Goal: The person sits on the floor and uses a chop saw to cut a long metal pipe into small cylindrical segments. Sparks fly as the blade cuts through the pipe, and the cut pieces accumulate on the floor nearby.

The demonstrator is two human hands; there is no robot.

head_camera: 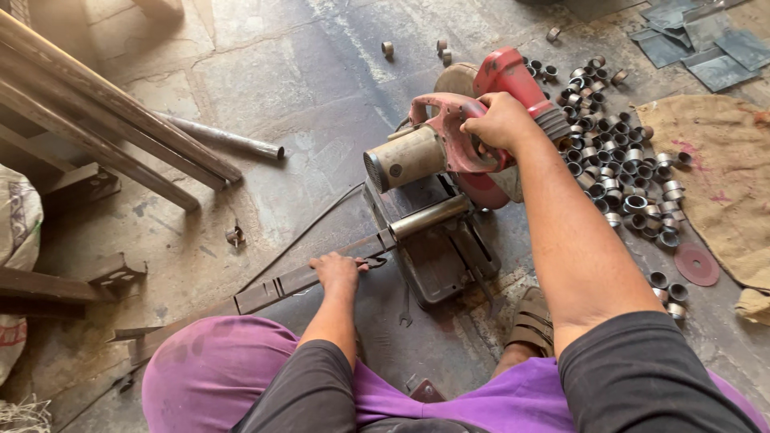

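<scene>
On the stained concrete workshop floor (265,88), we had our right hand (499,120) clamped on the red chop saw's handle (449,120). Our left hand (337,271) pressed fingers-together on the long grey steel tube (321,273) in the vise, cut metal rings (626,168) heaped just beyond the saw.

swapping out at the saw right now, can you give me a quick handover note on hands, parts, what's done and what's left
Right hand: closed around the red handle of the chop saw, saw head raised.
Left hand: pressing down on the flat metal bar in front of the saw base.
Pipe: lying across the saw bed under the blade.
Done: a big pile of cut rings on the floor to the right, a few strays beyond the saw.
Left: pipe stock still on the bed, uncut; more long pipes lean at the left.
</scene>
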